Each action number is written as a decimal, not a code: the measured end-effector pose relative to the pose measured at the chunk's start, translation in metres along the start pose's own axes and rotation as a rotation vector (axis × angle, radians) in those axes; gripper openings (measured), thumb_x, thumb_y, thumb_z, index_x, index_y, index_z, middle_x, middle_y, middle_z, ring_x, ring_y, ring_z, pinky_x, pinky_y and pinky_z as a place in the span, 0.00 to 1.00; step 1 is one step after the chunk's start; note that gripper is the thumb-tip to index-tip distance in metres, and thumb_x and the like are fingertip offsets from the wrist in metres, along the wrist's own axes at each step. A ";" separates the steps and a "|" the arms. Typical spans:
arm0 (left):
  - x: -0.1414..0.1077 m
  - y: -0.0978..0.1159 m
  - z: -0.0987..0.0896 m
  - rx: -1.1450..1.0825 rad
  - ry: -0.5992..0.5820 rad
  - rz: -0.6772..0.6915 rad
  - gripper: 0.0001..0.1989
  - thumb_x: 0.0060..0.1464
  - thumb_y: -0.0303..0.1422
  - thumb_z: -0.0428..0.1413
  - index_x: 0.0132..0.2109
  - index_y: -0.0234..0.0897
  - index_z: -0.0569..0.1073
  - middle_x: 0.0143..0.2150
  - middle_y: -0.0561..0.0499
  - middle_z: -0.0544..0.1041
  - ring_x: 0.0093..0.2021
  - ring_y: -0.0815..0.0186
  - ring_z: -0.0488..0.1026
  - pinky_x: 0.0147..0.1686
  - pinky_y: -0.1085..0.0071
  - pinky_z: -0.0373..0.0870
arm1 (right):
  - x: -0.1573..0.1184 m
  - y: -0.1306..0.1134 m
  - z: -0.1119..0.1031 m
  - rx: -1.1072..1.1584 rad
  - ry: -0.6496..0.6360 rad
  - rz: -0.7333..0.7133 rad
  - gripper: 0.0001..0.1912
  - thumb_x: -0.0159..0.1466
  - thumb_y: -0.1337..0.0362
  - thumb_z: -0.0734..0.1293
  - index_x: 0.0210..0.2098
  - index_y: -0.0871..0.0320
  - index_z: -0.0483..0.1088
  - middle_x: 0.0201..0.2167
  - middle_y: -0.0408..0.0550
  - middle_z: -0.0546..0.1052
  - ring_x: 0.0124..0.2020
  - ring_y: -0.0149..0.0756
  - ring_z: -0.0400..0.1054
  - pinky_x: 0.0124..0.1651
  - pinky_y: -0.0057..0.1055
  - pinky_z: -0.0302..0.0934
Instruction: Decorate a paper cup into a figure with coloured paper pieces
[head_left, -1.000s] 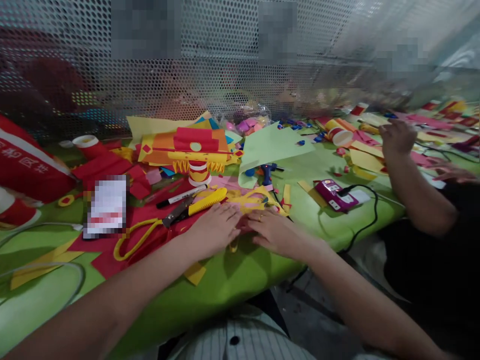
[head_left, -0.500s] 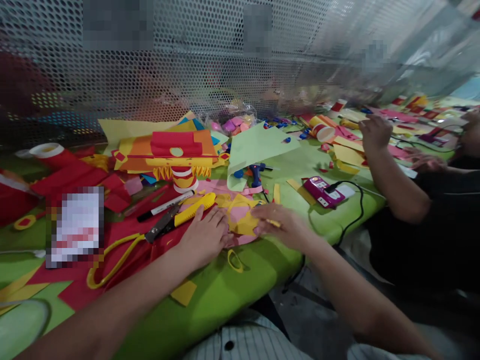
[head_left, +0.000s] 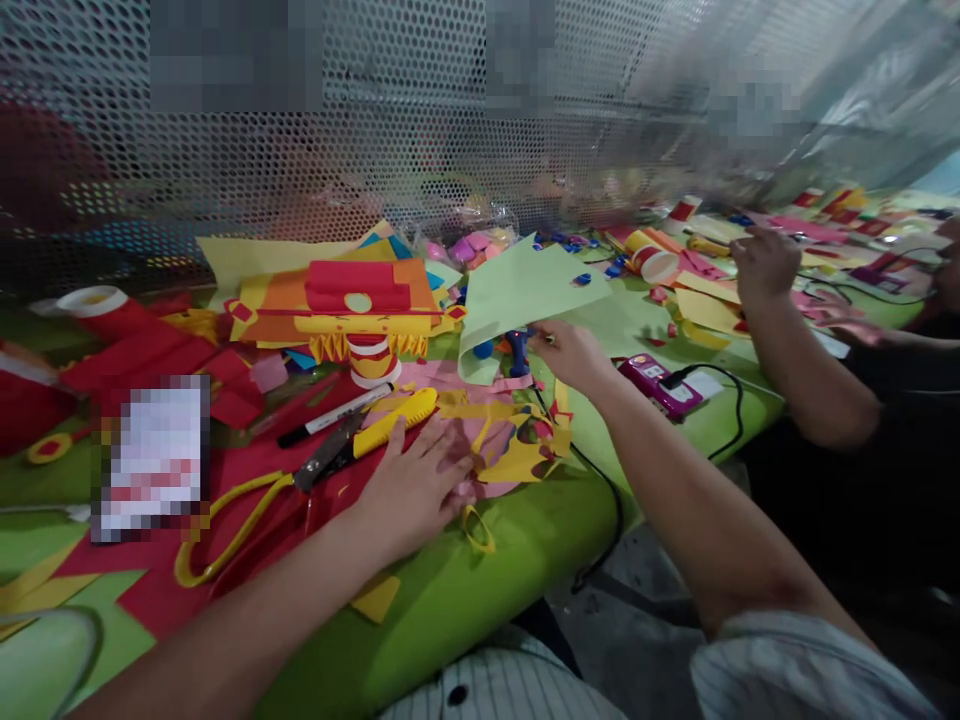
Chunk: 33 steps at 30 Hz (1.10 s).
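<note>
At lower centre, the left hand (head_left: 416,487) lies spread near one marker (head_left: 336,414) and one pair of scissors (head_left: 328,452); at centre, the right hand (head_left: 574,357), grip unclear, adjoins one glue gun (head_left: 517,354).

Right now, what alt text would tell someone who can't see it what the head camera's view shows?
A person's right hand is at a blue glue gun, while the left hand lies over coloured paper beside scissors. A paper figure stands behind on the green table, and another person's hand shows at right.
</note>
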<state>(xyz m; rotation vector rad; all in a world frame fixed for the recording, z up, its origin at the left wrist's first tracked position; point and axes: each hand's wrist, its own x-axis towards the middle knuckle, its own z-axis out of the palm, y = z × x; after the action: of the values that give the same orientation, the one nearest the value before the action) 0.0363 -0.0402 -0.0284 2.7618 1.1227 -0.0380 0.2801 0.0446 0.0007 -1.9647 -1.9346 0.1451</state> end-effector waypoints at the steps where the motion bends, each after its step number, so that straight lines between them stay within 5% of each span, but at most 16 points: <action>1: -0.001 0.001 0.000 0.001 -0.004 0.006 0.21 0.57 0.40 0.44 0.56 0.47 0.64 0.62 0.44 0.61 0.64 0.49 0.50 0.56 0.38 0.43 | 0.005 -0.003 0.000 0.017 0.008 -0.017 0.18 0.60 0.65 0.58 0.46 0.59 0.70 0.40 0.50 0.77 0.38 0.40 0.70 0.40 0.32 0.60; 6: -0.009 0.010 0.000 0.015 -0.019 0.015 0.24 0.56 0.43 0.46 0.56 0.38 0.65 0.60 0.40 0.64 0.63 0.50 0.52 0.58 0.45 0.47 | 0.024 -0.023 0.002 0.050 -0.031 -0.195 0.23 0.60 0.66 0.58 0.55 0.59 0.64 0.48 0.51 0.74 0.43 0.41 0.69 0.44 0.32 0.60; 10: -0.014 0.013 0.003 0.040 -0.007 0.011 0.27 0.56 0.44 0.46 0.59 0.36 0.60 0.62 0.40 0.60 0.63 0.50 0.52 0.57 0.48 0.51 | 0.018 -0.042 -0.001 -0.006 -0.124 -0.304 0.18 0.60 0.68 0.57 0.47 0.58 0.71 0.45 0.50 0.76 0.45 0.41 0.69 0.44 0.31 0.60; 14: -0.015 0.014 0.004 0.058 -0.031 0.007 0.27 0.55 0.43 0.48 0.59 0.35 0.59 0.62 0.38 0.60 0.61 0.50 0.55 0.55 0.51 0.55 | -0.002 -0.044 -0.009 -0.007 -0.188 -0.255 0.16 0.60 0.65 0.58 0.44 0.56 0.72 0.39 0.48 0.78 0.38 0.40 0.71 0.39 0.31 0.62; 17: -0.013 0.014 0.001 0.043 -0.024 0.015 0.27 0.53 0.42 0.51 0.58 0.35 0.61 0.61 0.38 0.61 0.60 0.49 0.57 0.54 0.52 0.56 | -0.008 -0.034 -0.019 0.066 -0.139 -0.222 0.18 0.60 0.66 0.58 0.48 0.56 0.70 0.48 0.49 0.74 0.45 0.40 0.69 0.46 0.33 0.62; 21: -0.012 0.013 -0.001 0.042 -0.011 0.019 0.23 0.54 0.41 0.51 0.54 0.35 0.65 0.58 0.38 0.65 0.59 0.49 0.59 0.54 0.51 0.57 | 0.014 -0.018 -0.033 0.191 -0.026 -0.225 0.23 0.59 0.72 0.57 0.53 0.59 0.66 0.55 0.48 0.68 0.56 0.38 0.60 0.56 0.35 0.55; 26: -0.012 0.012 0.002 0.063 0.017 0.013 0.21 0.53 0.40 0.51 0.54 0.38 0.67 0.59 0.40 0.64 0.59 0.50 0.59 0.54 0.52 0.57 | 0.048 -0.025 -0.042 0.204 -0.072 -0.125 0.22 0.59 0.72 0.57 0.51 0.57 0.68 0.46 0.44 0.75 0.49 0.39 0.67 0.52 0.39 0.58; 33: -0.014 0.010 0.007 0.084 0.030 0.014 0.23 0.55 0.43 0.48 0.54 0.38 0.66 0.59 0.38 0.63 0.59 0.49 0.59 0.53 0.52 0.58 | 0.055 -0.044 -0.035 0.247 -0.117 -0.282 0.23 0.58 0.75 0.57 0.50 0.53 0.69 0.52 0.41 0.71 0.55 0.34 0.62 0.57 0.35 0.53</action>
<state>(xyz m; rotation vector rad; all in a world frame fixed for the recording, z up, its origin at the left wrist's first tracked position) 0.0336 -0.0578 -0.0329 2.8529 1.1334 -0.0429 0.2529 0.0913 0.0581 -1.5409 -2.1297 0.4083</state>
